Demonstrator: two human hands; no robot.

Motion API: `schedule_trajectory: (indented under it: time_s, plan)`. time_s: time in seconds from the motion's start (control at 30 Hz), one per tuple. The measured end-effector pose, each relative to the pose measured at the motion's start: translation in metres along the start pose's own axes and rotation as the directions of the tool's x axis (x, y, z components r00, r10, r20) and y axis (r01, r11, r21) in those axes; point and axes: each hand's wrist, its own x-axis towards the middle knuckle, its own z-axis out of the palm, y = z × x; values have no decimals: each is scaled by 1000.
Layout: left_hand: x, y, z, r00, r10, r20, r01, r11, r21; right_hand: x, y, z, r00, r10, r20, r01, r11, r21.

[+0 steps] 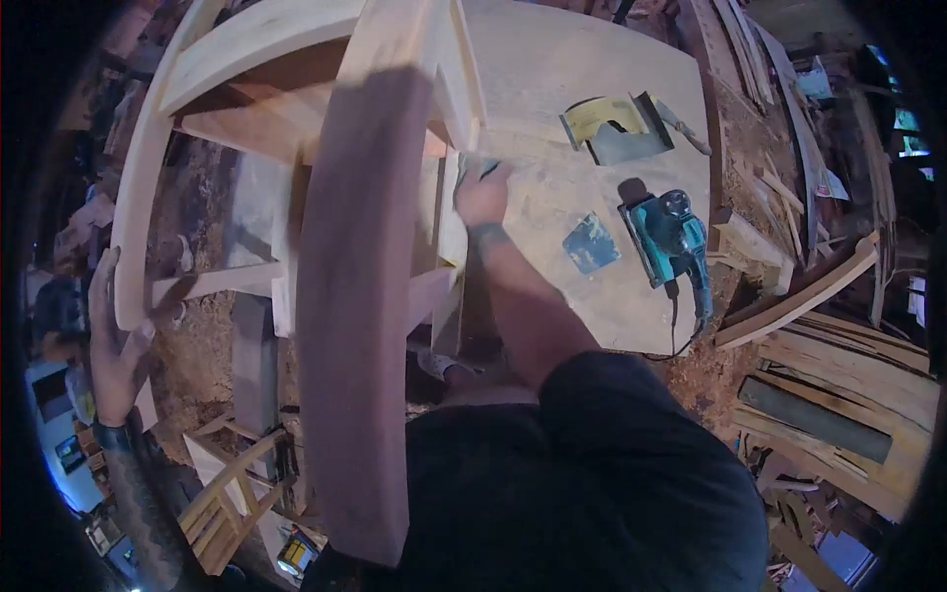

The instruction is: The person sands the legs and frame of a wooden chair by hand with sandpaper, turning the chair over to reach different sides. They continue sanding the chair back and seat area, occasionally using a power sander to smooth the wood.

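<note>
A wooden chair frame (360,296) lies tilted on the table in front of me, one broad post running toward my body. My left hand (116,345) is at the far left, fingers and thumb around the rounded end of another post. On the right side of the frame, my right hand (481,200) is closed against a narrow wooden part. Between its fingers shows a small greyish edge, which looks like folded sandpaper. A teal power sander (671,237) stands on the table to the right of that hand. The frame hides part of the table.
The pale tabletop (552,59) also bears a worn blue-grey sheet (590,244), a curled yellow-and-grey sheet (617,128) and a brush-like tool (686,128). The sander's cord hangs over the near edge. Wood offcuts and a curved piece (804,296) lie right; another slatted frame (232,493) stands lower left.
</note>
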Motion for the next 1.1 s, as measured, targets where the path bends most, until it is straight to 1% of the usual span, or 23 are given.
schedule_trajectory:
  time_s: [0.07, 0.1, 0.13, 0.2, 0.23, 0.27, 0.3, 0.37, 0.4, 0.47, 0.5, 0.57, 0.6, 0.67, 0.73, 0.8, 0.87, 0.9, 0.97, 1.0, 1.07, 1.1]
  plan:
    - [8, 0, -8, 998, 65, -8, -64, 993, 104, -41, 12, -15, 998, -46, 38, 47, 999, -18]
    - [10, 2, -9, 997, 81, -21, -78, 990, 120, -55, 14, -19, 996, -72, 60, 74, 997, -27]
    - [10, 6, -8, 996, 89, -28, -85, 987, 135, -56, 9, -19, 997, -60, 45, 60, 998, 0]
    - [6, 10, -2, 997, 69, -46, -65, 995, 77, -61, 11, -20, 999, -22, 28, 21, 999, 44]
    - [6, 11, 1, 998, 43, -51, -42, 999, 5, -52, 15, -17, 999, 21, -31, -18, 997, 78]
    - [7, 11, 3, 998, 19, -60, -23, 998, -65, -27, 14, -6, 994, 61, -90, -50, 992, 118]
    - [6, 10, 4, 998, 24, -66, -29, 997, -69, -7, 5, 1, 984, 101, -149, -76, 984, 164]
    - [6, 6, 3, 996, 36, -79, -42, 996, -73, 21, -20, 2, 989, 123, -84, -115, 989, 94]
    - [6, 7, 2, 996, 48, -78, -50, 998, -26, 26, -28, 0, 989, 137, -51, -134, 989, 57]
    - [7, 10, 3, 995, 69, -70, -65, 996, 63, 18, -26, -1, 995, 81, -62, -77, 995, 63]
    - [6, 10, 4, 996, 58, -73, -56, 998, 36, 13, -27, -3, 996, 54, -70, -50, 997, 65]
    - [7, 10, 6, 994, 51, -92, -53, 998, -21, -11, -19, -12, 995, 82, -58, -77, 993, 95]
    - [8, 9, 5, 993, 73, -91, -71, 997, 20, -17, -14, -12, 995, 92, -47, -87, 990, 111]
    - [8, 7, 1, 991, 111, -74, -103, 989, 109, 4, -15, 0, 995, 64, -70, -59, 995, 78]
    - [8, 11, 4, 993, 89, -71, -85, 994, 68, 21, -22, 4, 994, 95, -58, -92, 994, 61]
    - [6, 12, 2, 997, 54, -51, -53, 999, 9, 30, -46, -4, 986, 165, -9, -164, 984, 71]
    - [7, 11, 0, 1000, 21, -7, -22, 997, -79, 10, -23, -1, 999, 37, -26, -36, 998, 57]
    - [8, 9, -1, 999, 47, -26, -48, 998, -41, -1, -15, -2, 999, -35, -38, 36, 998, 49]
    - [7, 3, -1, 995, 90, -45, -89, 996, 32, -40, -14, -13, 999, 29, -14, -30, 999, -20]
    - [6, 5, 0, 996, 83, -43, -80, 995, 67, -51, -13, -17, 998, 65, -2, -65, 996, -58]
    - [6, 10, -3, 997, 70, -36, -64, 988, 144, -42, -17, -17, 996, 79, 44, -77, 995, -63]
    - [6, 10, -4, 997, 70, -31, -65, 986, 154, -38, -18, -17, 994, 87, 67, -83, 995, -64]
